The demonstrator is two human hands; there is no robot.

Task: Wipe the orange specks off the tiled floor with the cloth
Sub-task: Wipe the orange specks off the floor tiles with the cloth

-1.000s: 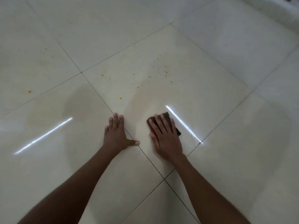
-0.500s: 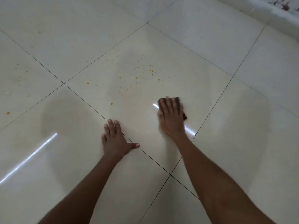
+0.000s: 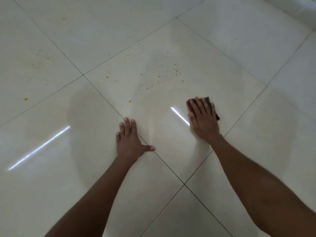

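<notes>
While the left hand (image 3: pixel 130 142) lies flat (fingers spread), the right hand (image 3: pixel 203 118) presses flat on the cloth (image 3: pixel 207 100).

view: one head-worn wide-angle camera – no second view to share with
position: above the tiled floor (image 3: pixel 222 48), close over the person's own forearms
facing: forward and steeply down – grout lines run diagonally
nearness: left hand (image 3: pixel 130 141) and right hand (image 3: pixel 204 120) sit mid-frame, forearms entering from the bottom edge
far edge: a pale wall base shows top right
</notes>
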